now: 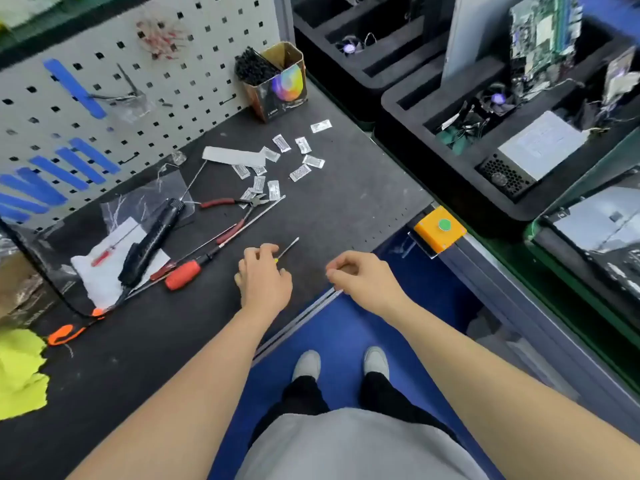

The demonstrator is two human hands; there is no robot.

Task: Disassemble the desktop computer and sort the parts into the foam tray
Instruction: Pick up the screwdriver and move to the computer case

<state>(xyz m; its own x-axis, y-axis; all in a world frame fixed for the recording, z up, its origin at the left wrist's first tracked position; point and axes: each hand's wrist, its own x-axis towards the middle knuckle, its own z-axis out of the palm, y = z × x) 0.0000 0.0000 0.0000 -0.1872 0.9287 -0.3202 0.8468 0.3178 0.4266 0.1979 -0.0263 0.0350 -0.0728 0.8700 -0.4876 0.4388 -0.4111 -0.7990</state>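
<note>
Curled over the yellow handle of the small screwdriver (289, 247), the left grip (265, 278) holds the tool low on the counter (346, 202). The palm hides most of the handle. The bare shaft sticks out, its long axis running near-left to far-right.

The right grip (362, 277) sits at the counter's near edge, fingers bunched toward the thumb. Nothing shows in them, so I cannot tell whether it pinches something small or is merely closed.

Pegboard (138, 81) stands at far left. What I take for the computer case (599, 233) sits at the right edge. It is cut off by the frame, and its shiny panel is hard to read.

The foam tray (446, 174) lies far right and is already loaded. A power supply (540, 147) lies in a near slot and a circuit board (543, 32) stands upright behind it. The wires and fans between them are blurred. A second foam tray (346, 60) sits beyond.

On the counter, left of the hands, lie a black power driver (152, 237), an orange-handled screwdriver (182, 273) and red-handled pliers (228, 202). Small white packets (301, 173) are scattered farther off.

Key relation: case and tray both lie right of the grips, well apart from them. The screwdriver tip already points that way. The right grip is the nearer one, but the tool sits in the left. My judgement is that the next move swings the tool rightward to the case.
</note>
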